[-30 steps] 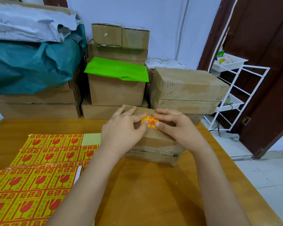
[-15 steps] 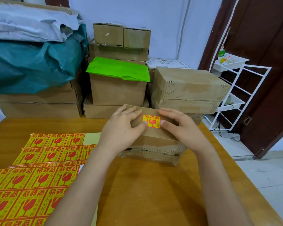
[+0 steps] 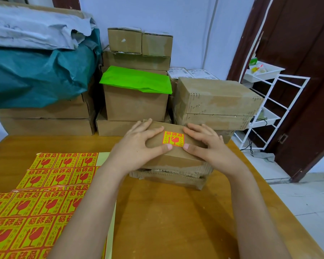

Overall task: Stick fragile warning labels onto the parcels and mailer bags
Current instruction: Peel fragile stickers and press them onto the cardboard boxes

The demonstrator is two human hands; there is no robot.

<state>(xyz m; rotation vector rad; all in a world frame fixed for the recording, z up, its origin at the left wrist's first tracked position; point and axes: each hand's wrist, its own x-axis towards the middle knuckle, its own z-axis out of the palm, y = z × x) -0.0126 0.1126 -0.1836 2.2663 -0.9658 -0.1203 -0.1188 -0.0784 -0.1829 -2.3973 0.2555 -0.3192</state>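
A brown cardboard parcel [image 3: 174,161] sits on the wooden table [image 3: 166,221] in front of me. A yellow and red fragile label [image 3: 173,138] lies flat on its top face. My left hand [image 3: 138,144] rests on the parcel's top to the left of the label, fingers spread, thumb tip at the label's lower left corner. My right hand [image 3: 208,144] rests on the top to the right, thumb tip at the lower right corner. Sheets of fragile labels [image 3: 36,199] lie on the table at the left.
Stacked cardboard boxes [image 3: 135,103] line the back of the table, one topped by a green mailer bag [image 3: 137,79]. Teal and grey bags [image 3: 36,71] are piled at the back left. A white wire rack [image 3: 269,109] stands off the table's right edge beside a dark door.
My hands have slid apart off the label, which was partly covered by my fingers a second ago and now shows whole. The parcel has stayed in place.
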